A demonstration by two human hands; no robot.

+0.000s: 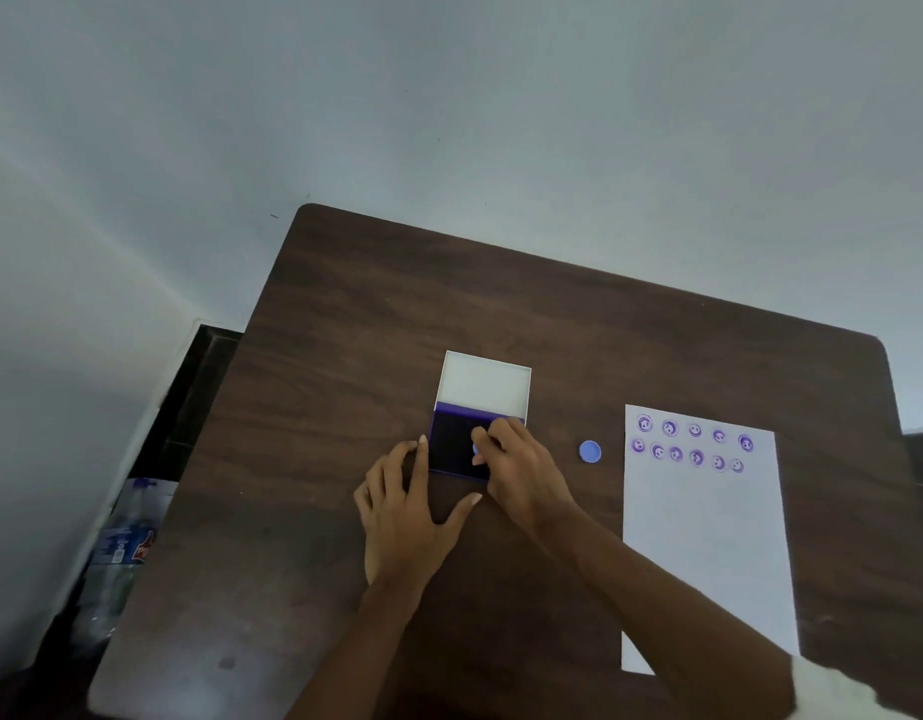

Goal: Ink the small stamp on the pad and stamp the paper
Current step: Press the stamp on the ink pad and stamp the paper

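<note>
An open ink pad [451, 439] lies mid-table, its dark purple pad toward me and its white lid [484, 384] folded back behind. My right hand [521, 467] pinches the small blue stamp [476, 449] and holds it down on the pad's right part; only a sliver of the stamp shows. My left hand [404, 511] rests flat on the table with fingertips and thumb against the pad's left and near edges. To the right lies the white paper [708, 543], with two rows of several purple round prints near its far end.
A small blue round cap [589, 452] sits on the dark wooden table [345, 330] between pad and paper. Plastic bottles [118, 553] stand on the floor off the table's left edge. A pale wall is behind the table.
</note>
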